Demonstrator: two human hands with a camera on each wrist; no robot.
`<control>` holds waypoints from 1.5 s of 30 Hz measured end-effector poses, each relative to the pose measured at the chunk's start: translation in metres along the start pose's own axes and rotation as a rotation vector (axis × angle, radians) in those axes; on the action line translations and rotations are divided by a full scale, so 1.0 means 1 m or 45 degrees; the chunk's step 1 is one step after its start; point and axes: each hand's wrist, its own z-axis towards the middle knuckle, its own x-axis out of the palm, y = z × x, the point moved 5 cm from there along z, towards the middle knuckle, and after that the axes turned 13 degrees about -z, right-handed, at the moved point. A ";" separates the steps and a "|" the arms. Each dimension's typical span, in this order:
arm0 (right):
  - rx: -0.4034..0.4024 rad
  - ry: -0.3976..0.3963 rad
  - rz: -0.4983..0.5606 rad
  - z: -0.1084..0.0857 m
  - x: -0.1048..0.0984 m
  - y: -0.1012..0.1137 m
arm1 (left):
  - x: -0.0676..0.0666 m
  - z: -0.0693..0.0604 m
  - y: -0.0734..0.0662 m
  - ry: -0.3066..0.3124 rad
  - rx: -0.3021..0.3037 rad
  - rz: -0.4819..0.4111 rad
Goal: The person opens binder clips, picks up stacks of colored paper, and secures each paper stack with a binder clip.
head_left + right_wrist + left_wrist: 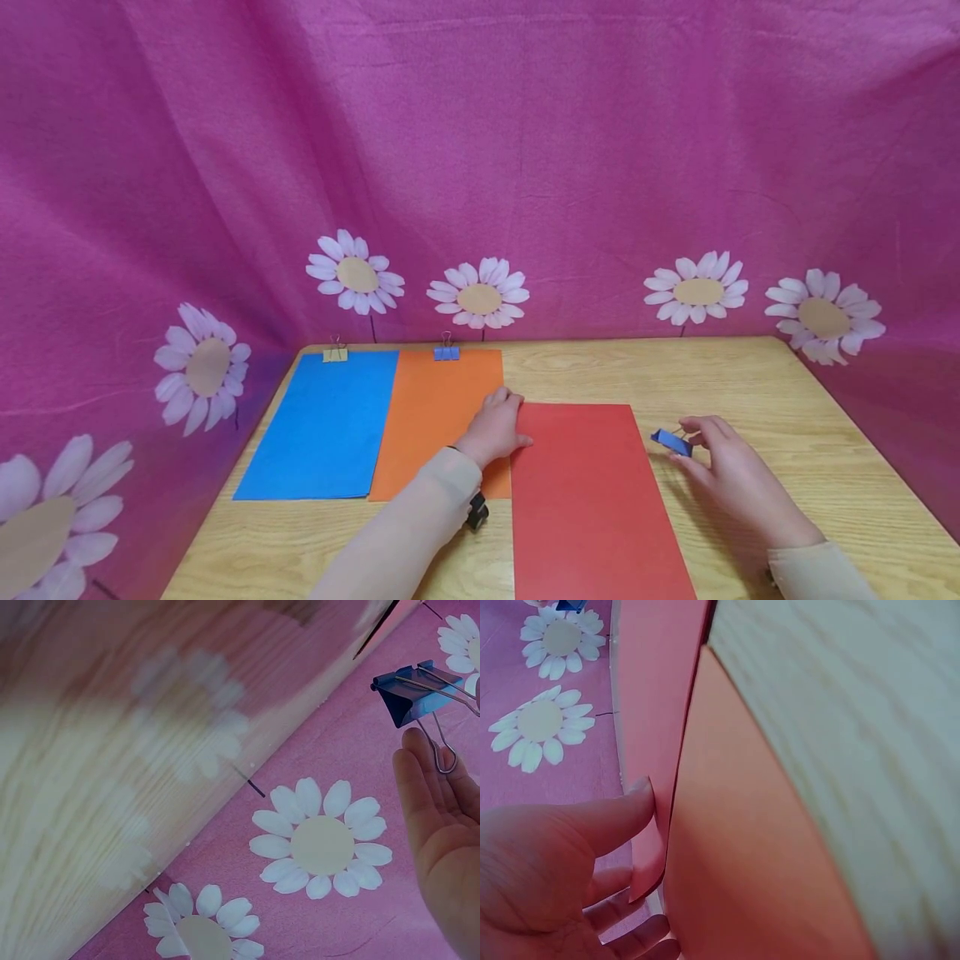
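A stack of red paper (588, 492) lies toward the front of the table. My left hand (491, 429) holds its far left corner; in the left wrist view the thumb is on one face of the red paper (656, 697) and fingers show behind the corner. My right hand (731, 471) pinches a blue binder clip (671, 442) by its wire handles, just right of the red paper and apart from it. In the right wrist view the binder clip (416, 694) has its two wire handles between thumb and fingers; the thumb is mostly cut off.
Blue paper (318, 425) lies at the left with a yellow binder clip (335, 355) on its far edge. Beside it is orange paper (435, 417), with a purple-blue binder clip (447, 353). A pink flowered cloth (585, 167) rises behind the wooden table (757, 392).
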 end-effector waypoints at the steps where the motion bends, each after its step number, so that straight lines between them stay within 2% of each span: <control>1: 0.007 0.014 0.006 0.000 0.000 0.000 | 0.000 0.001 0.000 0.002 -0.001 0.003; 8: 0.065 0.128 0.044 0.001 0.004 -0.001 | 0.000 0.002 0.003 -0.006 -0.008 -0.028; 17: 0.068 0.136 0.049 0.003 0.004 -0.002 | 0.000 0.001 0.001 -0.007 0.030 -0.029; 28: 0.058 0.173 0.033 0.007 0.007 0.001 | -0.002 -0.003 -0.002 -0.004 0.008 -0.045; 33: 0.076 0.219 0.033 0.010 0.008 0.001 | -0.002 -0.003 -0.002 -0.005 0.018 -0.041; 39: 0.041 0.186 0.031 0.012 0.010 0.003 | -0.002 -0.004 -0.002 -0.014 0.044 -0.032; 45: 0.003 0.130 0.015 0.011 0.011 0.005 | 0.000 -0.004 -0.003 -0.002 0.041 0.033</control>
